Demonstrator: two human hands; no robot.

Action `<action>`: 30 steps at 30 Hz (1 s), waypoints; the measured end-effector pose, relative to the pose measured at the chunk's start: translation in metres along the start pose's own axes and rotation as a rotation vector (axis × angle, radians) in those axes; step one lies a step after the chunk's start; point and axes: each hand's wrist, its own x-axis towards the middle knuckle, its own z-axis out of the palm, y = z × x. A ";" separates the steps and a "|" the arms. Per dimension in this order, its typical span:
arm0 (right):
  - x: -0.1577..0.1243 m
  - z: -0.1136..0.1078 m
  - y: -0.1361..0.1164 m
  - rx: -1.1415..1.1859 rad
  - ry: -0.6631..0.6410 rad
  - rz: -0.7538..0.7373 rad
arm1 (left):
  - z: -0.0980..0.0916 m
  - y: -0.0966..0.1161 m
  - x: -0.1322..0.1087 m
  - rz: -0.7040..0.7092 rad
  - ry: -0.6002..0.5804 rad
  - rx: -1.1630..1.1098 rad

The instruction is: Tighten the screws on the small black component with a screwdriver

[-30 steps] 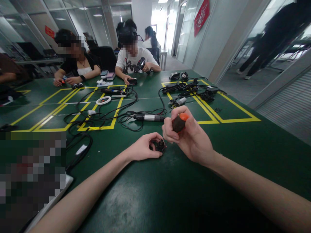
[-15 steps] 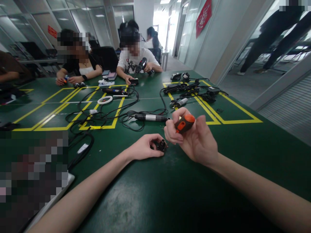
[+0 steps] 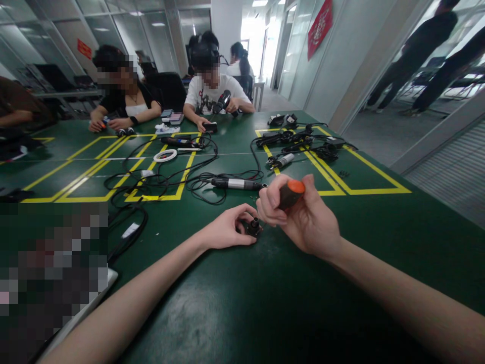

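Observation:
My left hand [image 3: 229, 227] rests on the green table, its thumb and fingers closed around a small black part [image 3: 253, 227] with a short round tube sticking up; its exact kind I cannot make out. Just right of it, my right hand [image 3: 303, 217] is wrapped around the black-and-orange handle of a screwdriver [image 3: 292, 193]. The handle's orange end faces me, and the shaft and tip are mostly hidden behind my fingers, on the side toward the black part. Behind both hands lies a black-and-silver cylindrical tool [image 3: 238, 184].
Tangled black cables [image 3: 151, 177] and a white tape roll [image 3: 165, 155] lie to the left. More cables with adapters [image 3: 299, 139] are at the back right, inside yellow tape lines. A person [image 3: 212, 96] across the table holds a power drill [image 3: 223, 102]. Another person [image 3: 131, 101] sits beside them.
The screwdriver handle has turned within my right hand, its orange end showing differently. My left hand still holds the black part in almost the same place.

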 end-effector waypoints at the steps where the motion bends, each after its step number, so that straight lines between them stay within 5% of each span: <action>1: 0.000 0.000 0.000 -0.003 0.005 0.001 | 0.000 -0.001 0.000 0.004 0.007 -0.010; 30: 0.000 -0.006 0.003 0.031 -0.010 -0.072 | 0.000 0.001 0.000 -0.006 -0.016 0.022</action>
